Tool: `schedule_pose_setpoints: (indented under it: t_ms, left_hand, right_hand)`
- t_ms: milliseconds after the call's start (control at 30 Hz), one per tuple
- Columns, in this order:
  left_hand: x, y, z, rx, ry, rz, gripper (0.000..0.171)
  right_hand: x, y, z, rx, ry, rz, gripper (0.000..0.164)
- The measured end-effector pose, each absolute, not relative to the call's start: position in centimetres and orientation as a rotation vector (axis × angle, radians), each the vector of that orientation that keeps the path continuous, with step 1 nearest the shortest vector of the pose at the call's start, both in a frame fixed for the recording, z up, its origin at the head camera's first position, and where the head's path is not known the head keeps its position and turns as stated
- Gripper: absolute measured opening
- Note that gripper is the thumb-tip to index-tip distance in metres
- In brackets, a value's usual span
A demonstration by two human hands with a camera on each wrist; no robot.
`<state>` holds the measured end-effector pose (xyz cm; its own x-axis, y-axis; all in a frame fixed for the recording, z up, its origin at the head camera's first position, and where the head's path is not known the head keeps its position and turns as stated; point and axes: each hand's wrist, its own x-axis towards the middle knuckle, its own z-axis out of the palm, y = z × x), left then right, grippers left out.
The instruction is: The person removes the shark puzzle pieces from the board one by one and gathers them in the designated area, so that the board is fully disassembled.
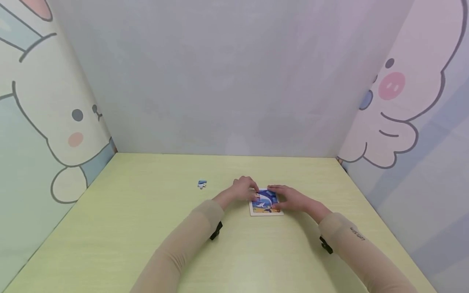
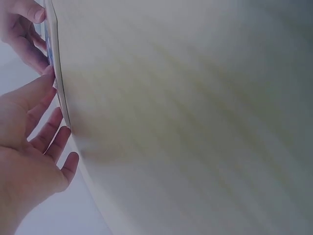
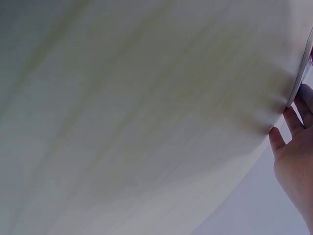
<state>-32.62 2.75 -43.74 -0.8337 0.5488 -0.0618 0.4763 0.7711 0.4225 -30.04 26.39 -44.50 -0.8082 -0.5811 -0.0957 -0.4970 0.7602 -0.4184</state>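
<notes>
A small square jigsaw puzzle [image 1: 265,202] in a pale frame lies on the table, with a blue, white and orange picture. My left hand [image 1: 244,189] is at its upper left, thumb and fingertips touching the picture and the frame's edge. In the left wrist view, the fingers of that left hand [image 2: 36,132] are slightly bent along the frame's side. On the right, my right hand [image 1: 291,198] rests with thumb and forefinger spread over the puzzle's right side. The right wrist view shows the right hand's fingertips [image 3: 287,113] at the frame's edge.
One loose puzzle piece [image 1: 202,184], blue and white, lies on the table left of the left hand. The pale yellow table [image 1: 234,252] meets a plain wall [image 1: 227,81] at the back. Walls with cartoon animals stand at both sides.
</notes>
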Motion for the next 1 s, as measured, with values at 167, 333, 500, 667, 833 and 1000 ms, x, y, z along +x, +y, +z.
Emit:
schedule_pose_setpoints:
  t_ms: [167, 333, 500, 667, 833, 1000]
  left_hand:
    - [-32.72, 2.76, -43.77, 0.775, 2.791, 0.619, 0.024]
    - [-32.75, 2.78, -43.80, 0.764, 2.778, 0.649, 0.023]
    - [-32.71, 2.87, -43.78, 0.764, 2.781, 0.688, 0.020]
    - [-32.83, 3.05, -43.88, 0.757, 2.797, 0.766, 0.010]
    - [-32.70, 3.11, -43.70, 0.788, 2.794, 0.826, 0.005]
    - [-32.54, 3.13, -43.46, 0.802, 2.775, 0.883, 0.004]
  right_hand:
    - [-30.13, 26.43, -44.62, -0.851, 2.738, -0.556, 0.075]
    - [-30.14, 26.47, -44.63, -0.858, 2.746, -0.551, 0.075]
    - [-30.10, 26.44, -44.53, -0.867, 2.749, -0.542, 0.074]
    - [-30.09, 26.44, -44.46, -0.868, 2.760, -0.512, 0.073]
    - [-30.05, 26.39, -44.35, -0.877, 2.770, -0.499, 0.072]
    - [-29.88, 26.35, -44.34, -0.876, 2.761, -0.515, 0.073]
